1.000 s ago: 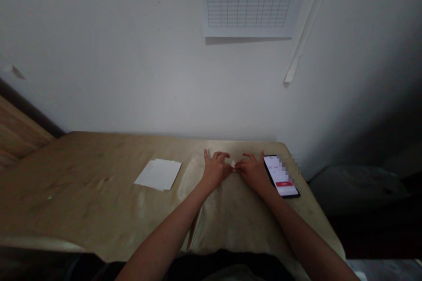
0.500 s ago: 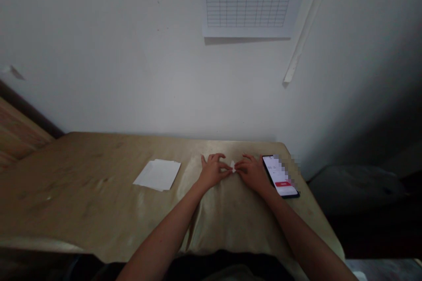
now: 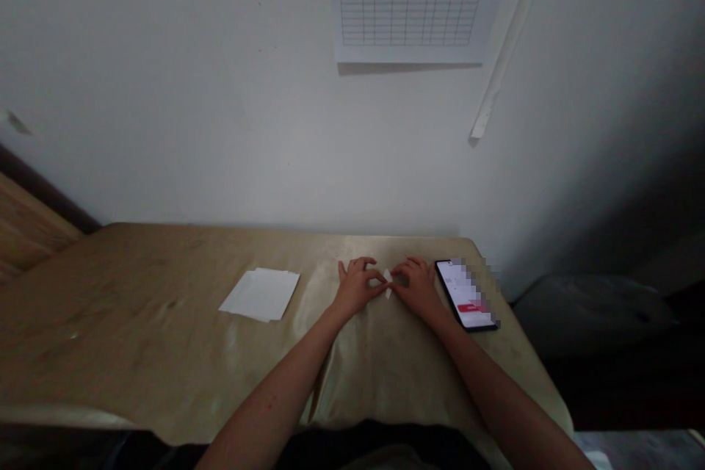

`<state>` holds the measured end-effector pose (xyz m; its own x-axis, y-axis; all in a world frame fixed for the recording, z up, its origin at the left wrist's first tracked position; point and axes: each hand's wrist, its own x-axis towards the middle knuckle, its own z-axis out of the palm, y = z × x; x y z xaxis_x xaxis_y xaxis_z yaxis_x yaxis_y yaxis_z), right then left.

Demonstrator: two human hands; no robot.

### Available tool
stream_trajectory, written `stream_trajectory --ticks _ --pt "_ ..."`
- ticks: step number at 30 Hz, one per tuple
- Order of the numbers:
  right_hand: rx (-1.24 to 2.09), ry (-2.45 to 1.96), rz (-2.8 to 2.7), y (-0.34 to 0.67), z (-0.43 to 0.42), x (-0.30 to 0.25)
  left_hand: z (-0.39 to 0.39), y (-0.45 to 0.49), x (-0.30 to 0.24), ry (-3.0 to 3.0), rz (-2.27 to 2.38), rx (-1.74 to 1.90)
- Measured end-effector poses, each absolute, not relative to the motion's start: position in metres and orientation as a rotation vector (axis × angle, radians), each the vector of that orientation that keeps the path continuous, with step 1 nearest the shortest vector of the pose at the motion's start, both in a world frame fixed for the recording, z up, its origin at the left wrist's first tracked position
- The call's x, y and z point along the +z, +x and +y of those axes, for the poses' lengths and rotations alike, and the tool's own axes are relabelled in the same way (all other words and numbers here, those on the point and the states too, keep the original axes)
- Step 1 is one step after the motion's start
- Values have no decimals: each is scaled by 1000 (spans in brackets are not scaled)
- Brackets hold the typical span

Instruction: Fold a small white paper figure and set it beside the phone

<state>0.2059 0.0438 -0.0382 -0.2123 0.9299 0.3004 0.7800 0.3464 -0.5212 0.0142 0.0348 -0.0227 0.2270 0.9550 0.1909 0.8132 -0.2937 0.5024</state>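
Note:
A small folded piece of white paper [image 3: 388, 294] is between my two hands on the tabletop. My left hand [image 3: 355, 286] pinches its left side between thumb and forefinger, the other fingers raised and bent. From the right, my right hand [image 3: 414, 285] presses thumb and forefinger on the same paper. The fingertips nearly meet and cover part of it, so its exact folds are hidden. To the left of my left hand lies a loose stack of white paper sheets [image 3: 261, 295].
A phone [image 3: 463, 297] with a lit screen lies right of my right hand. The table wears a shiny gold-brown cover [image 3: 148, 352]. Behind it rises a white wall [image 3: 220, 125] with a grid chart [image 3: 407, 7]. A dark covered shape [image 3: 595, 308] stands beyond the right edge.
My right hand's fingers have shifted slightly and the folded paper shows more of its lower tip. My left hand stays nearly in place. The whole view has moved a little.

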Motion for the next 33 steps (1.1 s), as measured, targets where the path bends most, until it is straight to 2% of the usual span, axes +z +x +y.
stream_trajectory --ticks 8,25,33 --pt "258 -1483 -2101 208 46 -44 40 12 -33 2189 1752 677" --pt "499 -1301 -2058 207 42 -41 39 11 -26 2090 1696 858" --pt "392 -1330 -2031 208 43 -36 41 8 -33 2122 1676 928"
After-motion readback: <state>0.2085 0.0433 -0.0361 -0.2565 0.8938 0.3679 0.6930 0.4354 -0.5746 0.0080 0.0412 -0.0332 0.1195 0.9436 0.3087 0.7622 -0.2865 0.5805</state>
